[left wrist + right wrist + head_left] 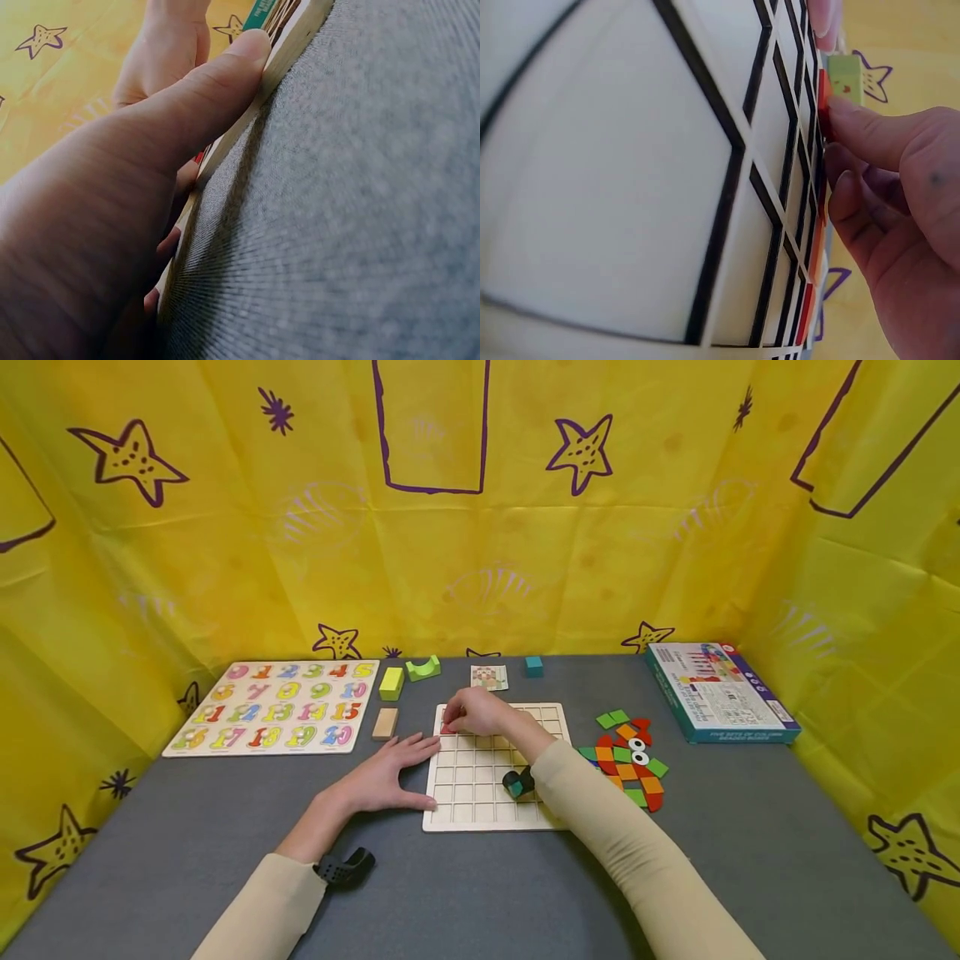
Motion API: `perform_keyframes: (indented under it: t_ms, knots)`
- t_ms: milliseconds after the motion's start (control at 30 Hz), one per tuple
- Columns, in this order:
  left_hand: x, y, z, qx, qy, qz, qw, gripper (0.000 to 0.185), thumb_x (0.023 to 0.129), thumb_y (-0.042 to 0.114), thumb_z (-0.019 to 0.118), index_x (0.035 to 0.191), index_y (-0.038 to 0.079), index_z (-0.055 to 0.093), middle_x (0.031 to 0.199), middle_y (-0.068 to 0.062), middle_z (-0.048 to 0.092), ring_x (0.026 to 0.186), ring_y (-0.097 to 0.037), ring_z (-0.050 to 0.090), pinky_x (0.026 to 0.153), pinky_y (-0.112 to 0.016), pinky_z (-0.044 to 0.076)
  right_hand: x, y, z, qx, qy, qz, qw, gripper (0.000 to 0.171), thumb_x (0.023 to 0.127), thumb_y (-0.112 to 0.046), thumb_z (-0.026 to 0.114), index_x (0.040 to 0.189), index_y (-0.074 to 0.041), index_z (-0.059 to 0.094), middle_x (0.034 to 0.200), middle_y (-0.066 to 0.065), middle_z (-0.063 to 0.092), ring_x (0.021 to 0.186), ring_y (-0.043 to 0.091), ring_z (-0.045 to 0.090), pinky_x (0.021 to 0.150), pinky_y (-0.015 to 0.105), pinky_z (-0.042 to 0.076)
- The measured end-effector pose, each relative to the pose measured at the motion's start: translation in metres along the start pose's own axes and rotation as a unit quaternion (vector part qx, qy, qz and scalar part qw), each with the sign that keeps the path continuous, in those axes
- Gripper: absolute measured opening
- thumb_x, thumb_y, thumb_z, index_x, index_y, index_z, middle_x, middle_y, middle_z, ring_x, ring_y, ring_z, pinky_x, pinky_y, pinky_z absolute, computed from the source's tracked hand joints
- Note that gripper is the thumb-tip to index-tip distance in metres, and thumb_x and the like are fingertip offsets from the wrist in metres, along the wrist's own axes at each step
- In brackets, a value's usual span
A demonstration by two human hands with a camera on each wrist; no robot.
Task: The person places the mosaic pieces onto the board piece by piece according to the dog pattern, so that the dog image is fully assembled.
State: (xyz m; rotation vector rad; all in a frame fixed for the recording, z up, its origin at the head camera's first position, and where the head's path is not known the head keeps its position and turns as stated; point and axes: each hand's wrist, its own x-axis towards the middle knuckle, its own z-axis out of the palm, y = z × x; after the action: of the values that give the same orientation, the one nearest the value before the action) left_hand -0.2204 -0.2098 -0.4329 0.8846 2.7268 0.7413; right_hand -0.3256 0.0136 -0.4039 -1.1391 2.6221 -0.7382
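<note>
A pale wooden grid board lies in front of me on the table. My right hand reaches over it to the far left corner. Thumb and fingers there pinch a red tile at the board surface. In the right wrist view, an orange tile and another red tile sit along the board's far side. My left hand is spread at the board's left edge, its thumb touching the rim, as the left wrist view also shows.
Loose coloured tiles lie right of the board. Behind it are a picture card and a blue block. A number board, yellow-green block, green arch and wooden block lie left. A box lies far right.
</note>
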Motion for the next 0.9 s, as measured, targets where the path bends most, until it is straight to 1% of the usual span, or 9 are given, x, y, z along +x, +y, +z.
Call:
perform_keyframes:
  t_ms: [300, 467, 567, 667, 800, 900]
  knots:
    - [0.001, -0.001, 0.001, 0.001, 0.002, 0.004, 1.0000, 0.099, 0.079, 0.066, 0.076, 0.157, 0.016, 0.041, 0.161, -0.001, 0.035, 0.151, -0.032, 0.019, 0.120, -0.058, 0.006, -0.003, 0.000, -0.002, -0.024, -0.008, -0.006, 1.000, 0.014, 0.096, -0.008, 0.071, 0.108, -0.009, 0.077, 0.100, 0.002, 0.066, 0.092, 0.016, 0.060, 0.084, 0.027, 0.051]
    - [0.000, -0.002, 0.002, 0.002, 0.008, 0.008, 0.9999, 0.100, 0.078, 0.067, 0.075, 0.156, 0.014, 0.041, 0.161, -0.001, 0.035, 0.151, -0.033, 0.019, 0.120, -0.059, 0.006, -0.014, 0.002, -0.011, -0.004, -0.003, -0.004, 1.000, 0.019, 0.097, -0.008, 0.068, 0.115, -0.008, 0.075, 0.106, 0.004, 0.067, 0.095, 0.017, 0.060, 0.085, 0.029, 0.051]
    - [-0.002, -0.003, 0.001, 0.003, 0.011, 0.010, 0.9999, 0.101, 0.078, 0.067, 0.075, 0.157, 0.015, 0.040, 0.161, -0.002, 0.034, 0.151, -0.032, 0.018, 0.120, -0.058, 0.006, -0.026, 0.007, -0.021, -0.001, 0.003, -0.007, 1.000, 0.019, 0.097, -0.010, 0.069, 0.115, -0.008, 0.076, 0.104, 0.002, 0.067, 0.094, 0.017, 0.061, 0.085, 0.029, 0.051]
    - [-0.004, -0.005, 0.002, 0.006, 0.014, 0.015, 0.9998, 0.101, 0.079, 0.067, 0.075, 0.157, 0.014, 0.039, 0.162, -0.005, 0.033, 0.151, -0.033, 0.018, 0.120, -0.058, 0.006, -0.042, 0.015, -0.032, 0.011, 0.012, -0.012, 1.000, 0.020, 0.098, -0.011, 0.068, 0.116, -0.006, 0.075, 0.102, 0.002, 0.067, 0.093, 0.018, 0.061, 0.084, 0.030, 0.052]
    - [-0.005, -0.005, 0.004, 0.007, 0.015, 0.023, 0.9996, 0.100, 0.081, 0.066, 0.074, 0.157, 0.013, 0.038, 0.162, -0.006, 0.033, 0.151, -0.033, 0.018, 0.119, -0.059, 0.007, -0.070, 0.027, -0.044, 0.040, 0.021, 0.008, 0.999, 0.023, 0.099, -0.014, 0.068, 0.119, -0.003, 0.072, 0.106, 0.003, 0.067, 0.095, 0.019, 0.061, 0.085, 0.033, 0.053]
    - [-0.004, -0.004, 0.004, 0.008, 0.015, 0.028, 0.9995, 0.099, 0.082, 0.065, 0.074, 0.158, 0.014, 0.037, 0.163, -0.005, 0.032, 0.152, -0.033, 0.017, 0.120, -0.059, 0.007, -0.089, 0.035, -0.051, 0.047, 0.033, 0.030, 0.998, 0.025, 0.099, -0.016, 0.068, 0.120, -0.004, 0.071, 0.107, 0.002, 0.067, 0.096, 0.019, 0.062, 0.084, 0.033, 0.053]
